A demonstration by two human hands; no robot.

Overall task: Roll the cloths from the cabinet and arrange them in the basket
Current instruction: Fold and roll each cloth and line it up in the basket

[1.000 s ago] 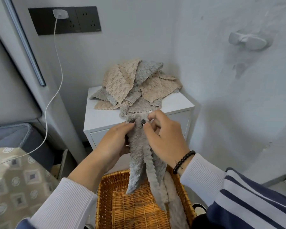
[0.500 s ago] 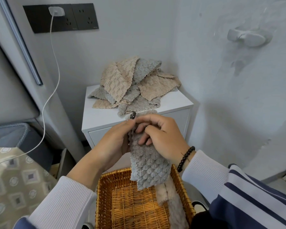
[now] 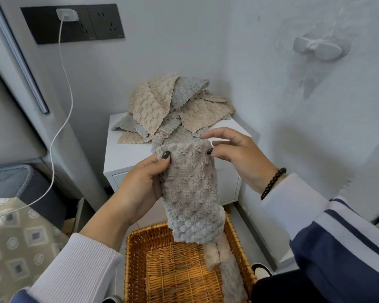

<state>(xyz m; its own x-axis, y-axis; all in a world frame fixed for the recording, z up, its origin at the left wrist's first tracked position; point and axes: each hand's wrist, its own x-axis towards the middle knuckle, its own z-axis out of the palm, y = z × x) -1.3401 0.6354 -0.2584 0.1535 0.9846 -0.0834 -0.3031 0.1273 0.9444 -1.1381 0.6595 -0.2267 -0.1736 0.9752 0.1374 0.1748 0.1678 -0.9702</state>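
Note:
I hold a grey fluffy cloth (image 3: 190, 193) folded into a long strip, hanging above the wicker basket (image 3: 138, 254). My left hand (image 3: 140, 186) pinches its upper left corner. My right hand (image 3: 234, 156) grips the upper right corner with thumb and a finger, the other fingers spread. A beige rolled cloth (image 3: 223, 263) lies along the basket's right side. A pile of beige and grey cloths (image 3: 169, 110) sits on the white cabinet (image 3: 123, 156) behind my hands.
The cabinet stands in a corner between two white walls. A wall hook (image 3: 315, 48) is on the right wall. A black socket panel (image 3: 72, 22) with a white charger cable (image 3: 61, 119) is at upper left. Patterned bedding (image 3: 15, 241) lies at lower left.
The cloth was bunched in both hands a second ago. Now it is spread flat at the top, my hands have moved apart to its two upper corners.

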